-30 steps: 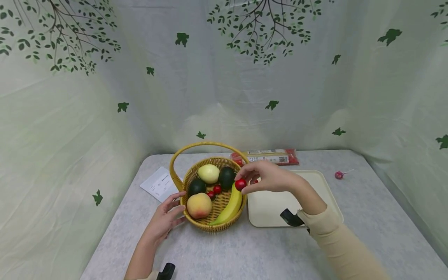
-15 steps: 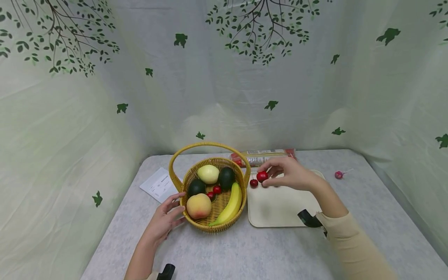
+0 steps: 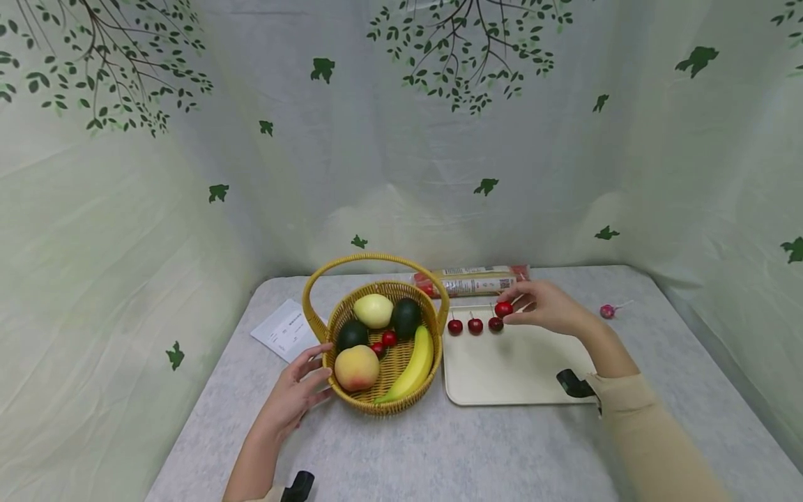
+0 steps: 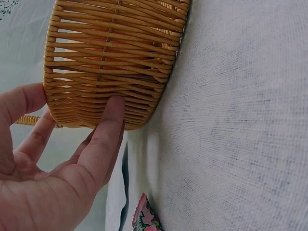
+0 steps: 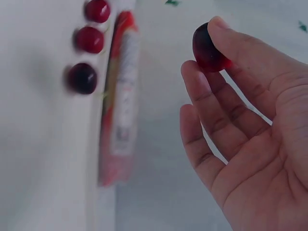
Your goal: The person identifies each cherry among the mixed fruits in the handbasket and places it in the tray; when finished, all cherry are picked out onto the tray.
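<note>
My right hand (image 3: 544, 307) pinches a red cherry (image 3: 504, 309) between thumb and fingertips, above the back of the cream tray (image 3: 521, 376). In a row along the tray's back edge lie three dark red cherries (image 3: 475, 326), just left of and below the held one. The yellow wicker basket (image 3: 383, 408) stands left of the tray. Against its left side rest the fairly straight fingers of my left hand (image 3: 300, 387), one fingertip (image 4: 114, 107) on the weave and another at the rim. Inside are a peach (image 3: 357, 368), a banana (image 3: 410, 369) and two small cherries (image 3: 389, 339).
Also in the basket are a pale yellow lemon (image 3: 373, 312) and two dark green avocados (image 3: 406, 318). A red-and-clear long packet (image 3: 477, 281) lies behind the tray, a white card (image 3: 285, 330) behind my left hand. A wrapped lollipop (image 3: 607, 312) sits at the right.
My right hand has carried its cherry rightward from the basket's right rim to over the tray's back edge, uncovering the tray's cherries. The left hand has stayed at the basket.
</note>
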A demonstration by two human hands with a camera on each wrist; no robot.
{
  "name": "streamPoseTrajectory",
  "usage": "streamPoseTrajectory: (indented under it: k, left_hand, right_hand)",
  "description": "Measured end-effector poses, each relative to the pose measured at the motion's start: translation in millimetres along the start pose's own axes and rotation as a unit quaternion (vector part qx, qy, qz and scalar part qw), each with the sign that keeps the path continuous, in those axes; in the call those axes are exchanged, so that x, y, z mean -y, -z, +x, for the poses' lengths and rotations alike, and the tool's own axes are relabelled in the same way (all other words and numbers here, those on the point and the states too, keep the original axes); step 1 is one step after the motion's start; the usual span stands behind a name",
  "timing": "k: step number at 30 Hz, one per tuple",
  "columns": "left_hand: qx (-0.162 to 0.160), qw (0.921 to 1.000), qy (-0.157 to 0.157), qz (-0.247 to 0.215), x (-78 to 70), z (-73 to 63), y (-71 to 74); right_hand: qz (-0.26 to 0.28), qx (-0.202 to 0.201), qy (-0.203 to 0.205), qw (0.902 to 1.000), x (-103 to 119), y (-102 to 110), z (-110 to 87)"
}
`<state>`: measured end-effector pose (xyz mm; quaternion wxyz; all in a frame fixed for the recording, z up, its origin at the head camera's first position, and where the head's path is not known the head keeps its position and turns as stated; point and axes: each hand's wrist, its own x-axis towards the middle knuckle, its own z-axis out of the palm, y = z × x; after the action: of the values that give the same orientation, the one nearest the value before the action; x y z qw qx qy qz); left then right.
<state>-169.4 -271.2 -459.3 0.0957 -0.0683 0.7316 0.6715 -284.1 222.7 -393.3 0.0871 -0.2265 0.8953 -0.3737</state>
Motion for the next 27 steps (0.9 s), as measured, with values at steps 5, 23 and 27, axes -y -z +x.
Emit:
streamPoseTrajectory:
  k: [5,23,27]
  left_hand:
    - [0.001,1.0000,0.000,-0.004,-0.2,1.5,0.3]
    - [0.010,0.9999,0.006,-0.005,0.2,3.5,1.6]
    - [0.006,1.0000,0.006,-0.003,0.3,3.4,1.9]
  right_hand:
    - [-0.025,-0.005,-0.030,0.9992,-33.4,-0.1,4.0]
    - [0.006,0.008,-0.105,0.9944,-87.8,-19.9,28.6]
    - [0.002,0.011,-0.104,0.9945,-86.7,-22.6,30.8]
